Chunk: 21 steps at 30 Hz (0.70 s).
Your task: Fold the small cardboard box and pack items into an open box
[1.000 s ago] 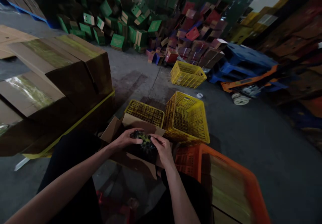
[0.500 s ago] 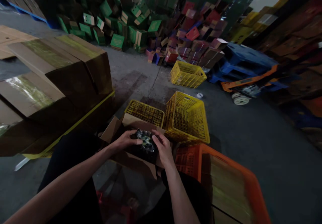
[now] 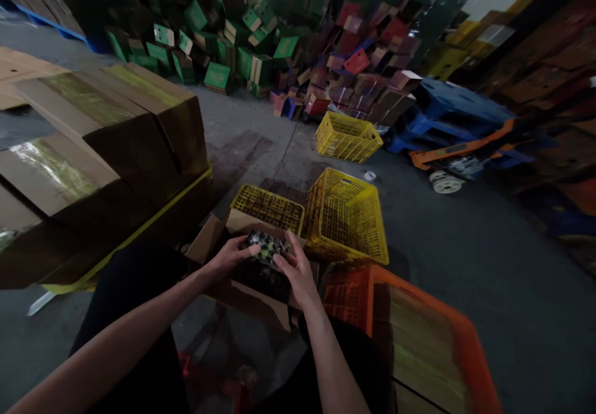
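Observation:
Between my two hands is a plastic-wrapped pack (image 3: 266,245), dark with green, round-looking contents that I cannot name. My left hand (image 3: 231,255) grips its left end, thumb on top. At the right end my right hand (image 3: 296,266) holds it, thumb on the near edge and fingers along the far side. Both hands are over an open cardboard box (image 3: 261,302) that stands between my knees with its flaps spread. Inside the box, below the pack, lies something dark and shiny, mostly hidden by my hands.
Two yellow crates (image 3: 347,215) (image 3: 270,208) stand just beyond the box. An orange crate (image 3: 372,296) with cardboard in it is close on the right. Taped cartons (image 3: 139,128) are stacked at left. Farther off are another yellow crate (image 3: 348,138), a pallet jack (image 3: 460,153) and heaped boxes (image 3: 228,60).
Both hands have raised the pack slightly, away from me and a little leftward, and tilted it so more green shows. The box and crates have stayed in place.

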Tool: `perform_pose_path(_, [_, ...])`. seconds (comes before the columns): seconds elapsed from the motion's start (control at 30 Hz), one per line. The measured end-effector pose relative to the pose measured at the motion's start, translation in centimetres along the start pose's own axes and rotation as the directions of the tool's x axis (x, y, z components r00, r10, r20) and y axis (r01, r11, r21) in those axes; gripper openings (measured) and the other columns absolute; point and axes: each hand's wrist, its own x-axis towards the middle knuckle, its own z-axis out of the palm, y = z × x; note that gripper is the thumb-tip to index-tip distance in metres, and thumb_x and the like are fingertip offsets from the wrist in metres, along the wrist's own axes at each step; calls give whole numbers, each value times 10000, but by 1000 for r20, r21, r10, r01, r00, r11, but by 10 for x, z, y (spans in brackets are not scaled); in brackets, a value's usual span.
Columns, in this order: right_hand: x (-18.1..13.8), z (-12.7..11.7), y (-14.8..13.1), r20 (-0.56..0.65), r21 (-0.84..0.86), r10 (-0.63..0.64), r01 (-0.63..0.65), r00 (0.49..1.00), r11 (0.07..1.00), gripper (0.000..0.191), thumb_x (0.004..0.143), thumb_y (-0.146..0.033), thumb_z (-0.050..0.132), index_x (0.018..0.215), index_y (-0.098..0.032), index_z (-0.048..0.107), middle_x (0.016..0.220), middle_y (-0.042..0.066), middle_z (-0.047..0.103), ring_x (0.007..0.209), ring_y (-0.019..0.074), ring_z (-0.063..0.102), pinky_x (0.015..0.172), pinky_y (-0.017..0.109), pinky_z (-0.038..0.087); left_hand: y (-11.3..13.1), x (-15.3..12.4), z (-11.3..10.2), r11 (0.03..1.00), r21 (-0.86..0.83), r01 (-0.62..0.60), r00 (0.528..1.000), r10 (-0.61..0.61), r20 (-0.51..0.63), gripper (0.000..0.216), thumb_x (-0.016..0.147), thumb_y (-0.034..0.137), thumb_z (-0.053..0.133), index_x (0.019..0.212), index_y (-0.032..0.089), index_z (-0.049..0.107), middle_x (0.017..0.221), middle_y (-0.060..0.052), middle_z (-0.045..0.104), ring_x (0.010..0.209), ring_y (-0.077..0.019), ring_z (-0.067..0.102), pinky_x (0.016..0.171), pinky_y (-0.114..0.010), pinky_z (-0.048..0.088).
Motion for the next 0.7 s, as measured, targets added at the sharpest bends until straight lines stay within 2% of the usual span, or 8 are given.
perform_pose_path(0.1, [1, -1, 2, 14, -51, -3, 3, 1000, 999, 624, 778, -487, 764, 1357, -336, 591, 1243, 18, 709, 1146, 292, 663, 946, 449, 568, -1, 1, 0, 999, 40, -12, 1000, 12, -24, 580, 719, 543, 804, 1113, 130, 699, 988, -88, 735, 815, -196, 669, 726, -262, 486])
perform_pose_path(0.17, [2, -2, 5, -3, -70, -11, 10, 1000, 998, 517, 768, -502, 767, 1236, -296, 692, 1246, 25, 709, 1170, 308, 647, 961, 458, 558, -2, 2, -1, 998, 55, -16, 999, 18, -31, 580, 724, 552, 796, 1111, 131, 699, 995, -84, 727, 821, -191, 660, 708, -251, 479])
perform_pose_path(0.4, [4, -3, 10, -82, -54, 7, -11, 997, 998, 480, 733, -506, 798, 1148, -271, 743, 1206, 33, 729, 1148, 321, 658, 981, 486, 543, 2, 1, 0, 995, -49, 90, 996, -91, -11, 601, 809, 606, 688, 1192, 144, 657, 1131, -136, 695, 1005, -234, 650, 795, -290, 520])
perform_pose_path(0.57, [5, -4, 12, -114, -29, 20, -24, 993, 999, 454, 703, -496, 817, 1097, -278, 764, 1149, 34, 753, 1083, 314, 688, 945, 484, 560, 3, -1, -1, 989, -94, 112, 992, -107, 61, 612, 749, 515, 793, 1227, 159, 650, 1230, -148, 673, 1071, -258, 653, 836, -305, 527])
perform_pose_path(0.7, [5, -8, 12, -112, -143, -28, 12, 993, 990, 390, 726, -481, 796, 1053, -269, 780, 1088, 44, 771, 1026, 308, 700, 917, 463, 551, -2, 0, -2, 990, -101, 100, 994, -96, 43, 592, 709, 505, 828, 1160, 148, 689, 1176, -137, 699, 1034, -254, 672, 860, -331, 536])
